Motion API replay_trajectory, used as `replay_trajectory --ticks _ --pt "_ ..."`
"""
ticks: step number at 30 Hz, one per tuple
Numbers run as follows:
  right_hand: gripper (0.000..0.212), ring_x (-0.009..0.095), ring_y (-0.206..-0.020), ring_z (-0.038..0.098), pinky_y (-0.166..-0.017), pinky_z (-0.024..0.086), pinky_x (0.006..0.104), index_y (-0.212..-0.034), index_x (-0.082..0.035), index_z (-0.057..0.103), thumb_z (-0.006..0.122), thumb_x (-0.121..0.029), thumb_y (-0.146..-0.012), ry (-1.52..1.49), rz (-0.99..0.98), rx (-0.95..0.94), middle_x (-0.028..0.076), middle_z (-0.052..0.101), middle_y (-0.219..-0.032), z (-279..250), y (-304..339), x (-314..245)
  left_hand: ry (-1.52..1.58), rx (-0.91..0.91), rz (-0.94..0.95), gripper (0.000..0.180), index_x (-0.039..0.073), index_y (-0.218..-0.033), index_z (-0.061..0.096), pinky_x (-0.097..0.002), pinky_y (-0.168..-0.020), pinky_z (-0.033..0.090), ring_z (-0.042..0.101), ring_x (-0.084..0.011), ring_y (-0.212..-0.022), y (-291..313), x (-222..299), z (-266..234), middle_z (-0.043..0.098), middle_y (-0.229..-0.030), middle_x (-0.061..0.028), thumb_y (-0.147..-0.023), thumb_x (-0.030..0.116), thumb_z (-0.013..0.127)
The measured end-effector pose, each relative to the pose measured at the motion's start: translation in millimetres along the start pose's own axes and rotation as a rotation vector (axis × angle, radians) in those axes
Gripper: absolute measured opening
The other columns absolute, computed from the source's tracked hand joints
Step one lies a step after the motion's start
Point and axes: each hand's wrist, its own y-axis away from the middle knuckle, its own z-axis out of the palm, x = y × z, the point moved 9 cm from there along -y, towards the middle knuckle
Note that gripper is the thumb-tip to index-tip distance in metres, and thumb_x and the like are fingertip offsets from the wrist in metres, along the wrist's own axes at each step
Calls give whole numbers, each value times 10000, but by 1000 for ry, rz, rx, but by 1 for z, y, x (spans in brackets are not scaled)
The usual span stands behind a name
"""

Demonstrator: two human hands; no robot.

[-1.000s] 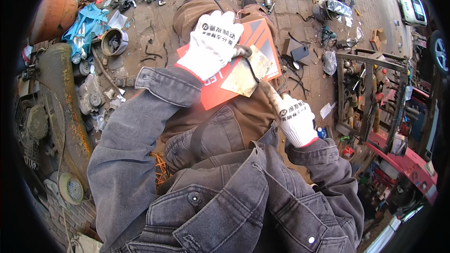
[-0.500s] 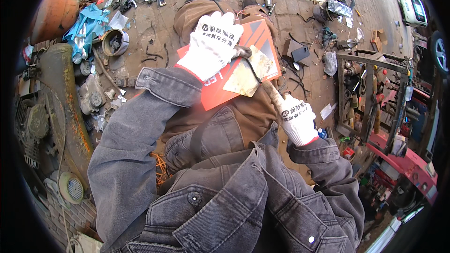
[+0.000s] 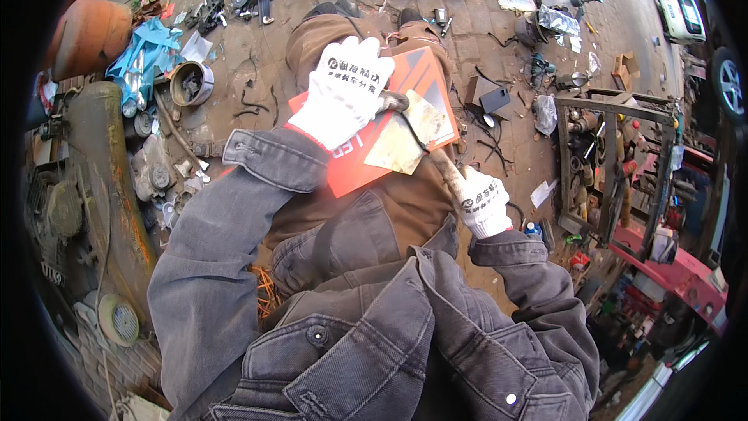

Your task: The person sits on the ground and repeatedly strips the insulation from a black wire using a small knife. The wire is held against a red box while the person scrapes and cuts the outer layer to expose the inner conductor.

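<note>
Two white fabric gloves cover the hands. Left grip pinches a thin black cord, curved across a creased, stained sheet atop a flat red box; right grip meets its lower end, closure indeterminable.

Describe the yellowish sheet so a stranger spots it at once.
Find the red box over the brown trousers. Toward its right, between left hand and right hand, lies the sheet, crossed by a thin black strip. Its stained pale yellow sets it apart from the bright red.
</note>
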Motion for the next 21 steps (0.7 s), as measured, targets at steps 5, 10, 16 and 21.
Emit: replay_trajectory --ticks 5,10,16,21 --pt "316 343 -721 686 -623 558 453 -1312 -184 652 575 -227 -1008 -121 61 -16 153 676 -861 11 -1 15 5 10 14 441 126 -1093 674 -444 -870 441 572 -298 -1037 0 3 -4 578 -1095 -108 -803 432 803" --pt "386 369 -774 699 -678 564 452 -1318 -187 675 489 -430 -1084 -79 9 30 170 690 -861 25 0 22 -11 32 25 423 132 -1055 650 -436 -852 450 573 -303 -1005 -1 3 -5 573 -1058 -108 -791 417 815" --pt "822 232 -598 618 -525 524 383 -1604 -326 470 708 -95 -852 -92 -40 210 37 566 -761 33 3 24 -13 -1 -20 493 99 -963 651 -481 -879 475 569 -340 -1039 -3 3 -9 573 -1055 -135 -833 557 778" --pt "867 291 -678 693 -563 556 420 -1642 -361 376 695 -96 -881 0 -13 156 85 667 -895 45 13 35 -15 -91 -52 496 96 -955 648 -479 -871 475 574 -349 -1021 -7 4 -8 575 -1026 -139 -823 553 788"
